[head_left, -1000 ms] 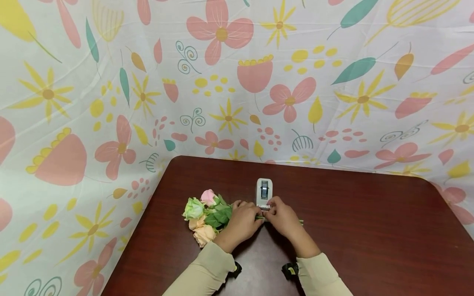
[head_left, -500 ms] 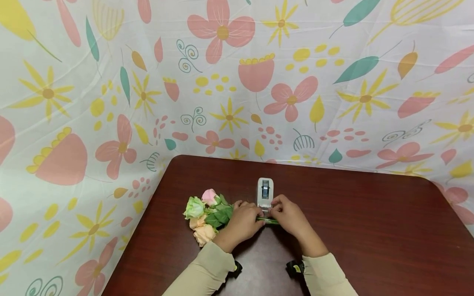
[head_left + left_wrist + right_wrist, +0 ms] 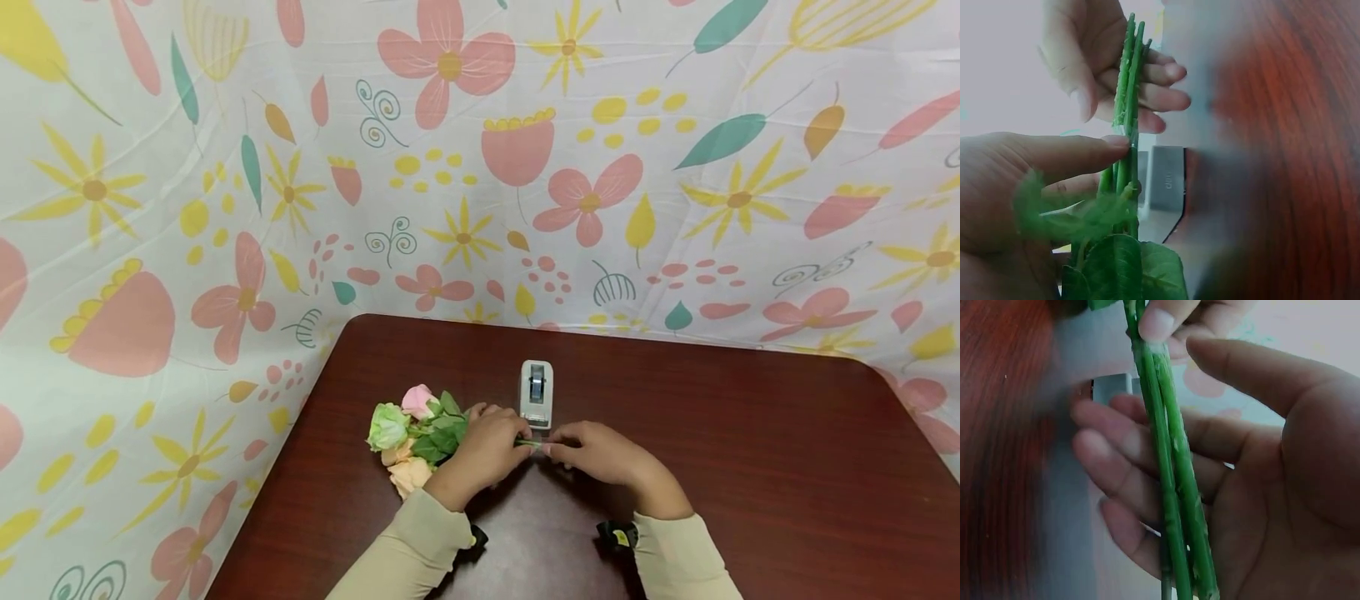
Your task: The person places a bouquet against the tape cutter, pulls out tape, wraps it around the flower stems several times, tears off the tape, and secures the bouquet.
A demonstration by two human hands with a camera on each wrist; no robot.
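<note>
My left hand (image 3: 489, 447) pinches a bunch of artificial roses (image 3: 390, 427) by the green stems (image 3: 1127, 94), thumb on one side and fingers behind. The blooms, green, pink and peach, point left; leaves (image 3: 1116, 265) show below the hand in the left wrist view. Clear tape (image 3: 1152, 349) shines round the stems right at the left thumb. My right hand (image 3: 603, 454) is at the stem ends, thumb and fingers spread apart. In the right wrist view its fingers (image 3: 1125, 469) lie behind the stems, relaxed and not closed round them.
A white tape dispenser (image 3: 536, 396) with a roll in it stands just beyond the hands. The dark red wooden table (image 3: 712, 433) stretches to both sides. A flower-printed cloth (image 3: 585, 200) hangs along its back and left edges.
My right hand has moved right and slightly nearer, away from the dispenser's front, its fingers loosening along the stems. My left hand keeps its grip; the roses shifted slightly left.
</note>
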